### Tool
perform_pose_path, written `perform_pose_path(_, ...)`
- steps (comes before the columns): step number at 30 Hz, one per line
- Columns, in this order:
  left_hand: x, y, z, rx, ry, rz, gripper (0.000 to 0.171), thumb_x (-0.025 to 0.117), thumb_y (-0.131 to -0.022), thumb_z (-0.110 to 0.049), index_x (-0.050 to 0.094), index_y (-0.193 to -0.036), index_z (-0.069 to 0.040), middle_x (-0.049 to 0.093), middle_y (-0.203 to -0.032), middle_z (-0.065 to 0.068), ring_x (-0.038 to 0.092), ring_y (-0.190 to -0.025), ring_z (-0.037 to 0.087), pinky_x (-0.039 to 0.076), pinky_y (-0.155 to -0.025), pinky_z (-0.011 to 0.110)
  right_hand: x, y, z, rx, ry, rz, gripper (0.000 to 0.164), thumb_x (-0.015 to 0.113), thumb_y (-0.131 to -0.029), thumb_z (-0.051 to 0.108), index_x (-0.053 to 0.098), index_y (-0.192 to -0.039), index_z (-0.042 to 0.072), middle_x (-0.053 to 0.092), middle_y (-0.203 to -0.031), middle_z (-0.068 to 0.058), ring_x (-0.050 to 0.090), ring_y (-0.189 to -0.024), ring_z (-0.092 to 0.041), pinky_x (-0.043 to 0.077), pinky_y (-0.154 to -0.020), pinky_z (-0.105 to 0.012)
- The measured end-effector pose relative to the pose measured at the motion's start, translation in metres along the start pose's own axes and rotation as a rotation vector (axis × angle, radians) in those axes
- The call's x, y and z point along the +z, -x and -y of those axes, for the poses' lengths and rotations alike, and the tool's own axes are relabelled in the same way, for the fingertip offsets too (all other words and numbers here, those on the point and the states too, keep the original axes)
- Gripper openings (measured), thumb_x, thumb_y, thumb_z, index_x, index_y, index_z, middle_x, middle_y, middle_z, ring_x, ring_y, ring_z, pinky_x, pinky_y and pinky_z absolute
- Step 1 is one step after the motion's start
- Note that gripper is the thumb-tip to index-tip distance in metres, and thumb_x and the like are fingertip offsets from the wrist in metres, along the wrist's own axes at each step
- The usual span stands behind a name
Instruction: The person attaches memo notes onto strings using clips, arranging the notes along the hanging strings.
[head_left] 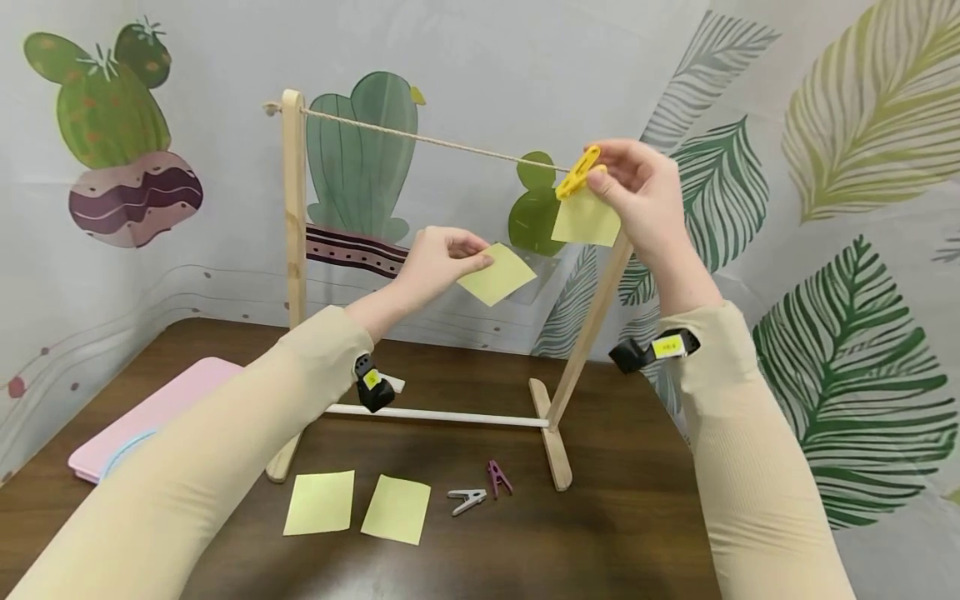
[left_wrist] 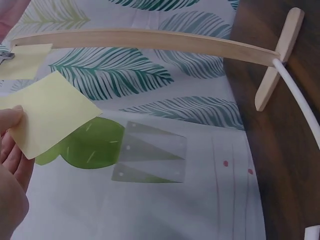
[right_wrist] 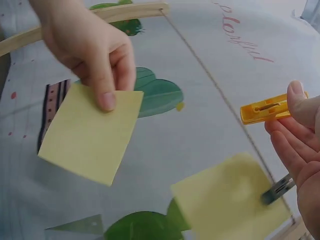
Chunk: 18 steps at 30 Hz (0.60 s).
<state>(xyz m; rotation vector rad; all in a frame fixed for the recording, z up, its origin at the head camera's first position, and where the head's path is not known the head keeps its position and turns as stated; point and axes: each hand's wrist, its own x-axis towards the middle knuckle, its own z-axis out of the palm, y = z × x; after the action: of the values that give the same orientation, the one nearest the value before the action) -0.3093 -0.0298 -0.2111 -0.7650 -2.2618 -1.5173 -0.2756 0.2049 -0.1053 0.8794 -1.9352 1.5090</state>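
My left hand [head_left: 442,262] pinches a yellow sticky note [head_left: 498,275] by one edge, below the rope [head_left: 420,137]. A yellow clothespin [right_wrist: 265,109] is gripped between thumb and fingers of my right hand [head_left: 641,196]; in the right wrist view its nose overlaps the rope. Another yellow sticky note [right_wrist: 230,200] hangs at the right end of the rope, held by a grey clothespin [right_wrist: 278,189], partly hidden behind the right hand. Two more sticky notes [head_left: 319,502] lie flat on the table beside a white clothespin [head_left: 468,500] and a purple clothespin [head_left: 498,478].
The rope runs between two wooden posts [head_left: 294,208] on flat feet [head_left: 551,437], joined low down by a white rod [head_left: 450,415]. At the left of the brown table [head_left: 247,550] lies a pink case [head_left: 161,408], partly behind my sleeve. A patterned cloth [head_left: 480,50] hangs behind.
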Motion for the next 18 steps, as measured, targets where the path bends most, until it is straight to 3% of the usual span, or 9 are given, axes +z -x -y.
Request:
perform_pose_path(6,0.0,-0.014,-0.011,0.025,0.034,-0.021,0.022,0.075,-0.087,-0.015,0.074,-0.105,-0.001,0.075,-0.101,0.014,0.072,-0.092,0.021,0.055,-0.08,0.026,0.002,-0.025,0.013,0.069,0.017,-0.034,0.016,0.068,-0.088,-0.003,0.071,-0.102,0.003,0.07,-0.087,0.002,0.066,-0.079,-0.009,0.053,-0.077,-0.016)
perform_pose_path(11,-0.002,-0.021,-0.02,0.035,0.111,-0.056,0.023,0.075,-0.087,-0.016,0.074,-0.105,-0.001,0.074,-0.102,0.015,0.071,-0.093,0.02,0.054,-0.085,0.027,0.011,-0.037,0.018,0.131,0.154,-0.045,0.016,0.069,-0.089,0.003,0.07,-0.105,0.003,0.067,-0.087,0.003,0.066,-0.083,-0.008,0.053,-0.084,-0.019)
perform_pose_path(18,-0.003,-0.028,-0.022,-0.022,0.25,-0.145,0.027,0.075,-0.086,-0.014,0.072,-0.108,0.002,0.073,-0.107,0.017,0.07,-0.097,0.019,0.053,-0.086,0.026,0.021,-0.047,0.02,0.181,0.24,-0.064,0.011,0.07,-0.089,0.004,0.069,-0.1,0.002,0.065,-0.079,0.008,0.064,-0.078,-0.006,0.053,-0.08,-0.018)
